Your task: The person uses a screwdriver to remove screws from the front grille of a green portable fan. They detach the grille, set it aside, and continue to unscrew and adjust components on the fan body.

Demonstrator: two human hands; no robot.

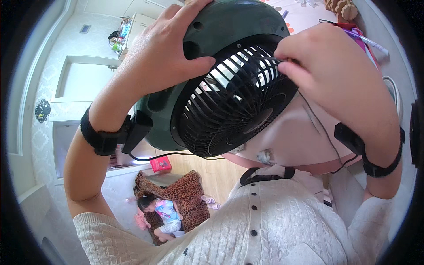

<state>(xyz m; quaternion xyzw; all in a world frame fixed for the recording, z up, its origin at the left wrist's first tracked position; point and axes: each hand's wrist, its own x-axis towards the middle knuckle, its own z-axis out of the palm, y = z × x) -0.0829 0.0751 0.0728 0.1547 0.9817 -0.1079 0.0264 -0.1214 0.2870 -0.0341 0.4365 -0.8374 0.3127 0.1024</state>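
A fan [229,95] with a dark green housing and a round black grille is tilted up in front of me. My left hand [163,48] grips the housing from the left, its fingers over the green shell and its thumb at the grille's rim. At the grille's upper right edge, my right hand [304,59] pinches a thin dark rod-like tool [268,58] whose tip reaches over the slats. The tool's exact kind is hidden by my fingers. Both wrists wear black straps with small black boxes.
A pale pink table [300,137] lies under the fan, with a crumpled clear wrapper [265,156] on it. Wavy-edged brown pieces [342,9] and a purple pen-like stick [371,44] are at the back right. A person lies on a leopard-print seat [194,194] at lower left.
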